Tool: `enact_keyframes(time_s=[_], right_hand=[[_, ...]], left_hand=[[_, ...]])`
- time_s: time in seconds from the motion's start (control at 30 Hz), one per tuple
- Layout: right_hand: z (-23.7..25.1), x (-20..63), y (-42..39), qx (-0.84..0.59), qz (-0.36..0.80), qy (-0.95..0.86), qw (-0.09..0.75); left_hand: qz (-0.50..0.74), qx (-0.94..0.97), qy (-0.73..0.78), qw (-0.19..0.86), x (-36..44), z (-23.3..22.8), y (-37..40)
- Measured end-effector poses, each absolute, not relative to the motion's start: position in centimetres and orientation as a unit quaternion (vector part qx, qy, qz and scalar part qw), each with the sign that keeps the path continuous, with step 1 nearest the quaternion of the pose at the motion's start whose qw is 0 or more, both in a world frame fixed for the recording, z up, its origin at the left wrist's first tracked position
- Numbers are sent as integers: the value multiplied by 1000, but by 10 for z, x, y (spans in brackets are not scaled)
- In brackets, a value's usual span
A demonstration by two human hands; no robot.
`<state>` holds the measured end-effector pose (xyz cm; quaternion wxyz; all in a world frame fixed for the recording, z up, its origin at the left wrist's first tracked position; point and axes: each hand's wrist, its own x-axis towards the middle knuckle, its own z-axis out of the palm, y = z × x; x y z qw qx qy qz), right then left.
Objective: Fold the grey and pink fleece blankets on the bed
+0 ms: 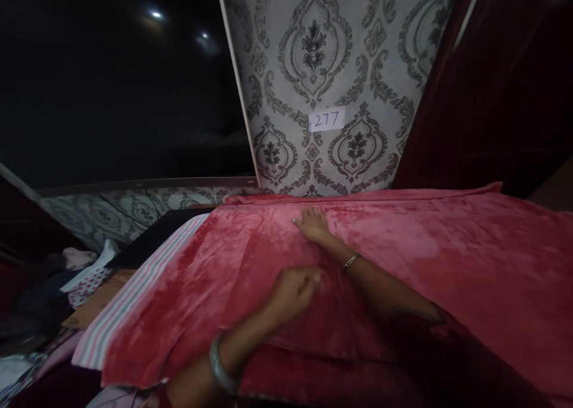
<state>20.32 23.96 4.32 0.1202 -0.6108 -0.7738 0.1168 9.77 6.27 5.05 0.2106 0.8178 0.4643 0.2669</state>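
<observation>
A red velvet blanket (425,258) lies spread over a bed. My right hand (312,224) reaches far across it, palm down and fingers spread flat on the blanket near its far edge. My left hand (293,291) rests lower on the blanket with fingers curled into the cloth, apparently pinching a fold. A silver bangle sits on my left wrist and a thin bracelet on my right wrist.
A striped sheet (129,303) shows under the blanket's left edge. Patterned wallpaper (322,67) with a label reading 277 (326,120) rises behind the bed. A dark panel (111,79) fills the upper left. Heaped clothes (49,294) lie at the left.
</observation>
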Motion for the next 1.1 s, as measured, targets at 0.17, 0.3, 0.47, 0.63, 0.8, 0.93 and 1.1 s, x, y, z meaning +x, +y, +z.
enact_keyframes(time_s=[0.17, 0.3, 0.47, 0.63, 0.8, 0.93, 1.1], right_hand=[[29, 194, 242, -653, 103, -736, 146], [5, 192, 245, -654, 75, -735, 163], [-10, 195, 250, -640, 64, -747, 165], [-5, 194, 251, -645, 82, -742, 162], [4, 192, 248, -647, 101, -738, 164], [16, 212, 246, -645, 127, -740, 141], [33, 256, 212, -634, 136, -750, 128]], left_hand=[[179, 711, 672, 101, 65, 79, 193], [141, 664, 730, 85, 54, 59, 245], [94, 644, 758, 44, 49, 20, 249], [58, 645, 761, 36, 44, 18, 257], [55, 650, 757, 24, 44, 24, 259], [51, 655, 753, 25, 45, 28, 257], [54, 665, 745, 27, 44, 40, 255]])
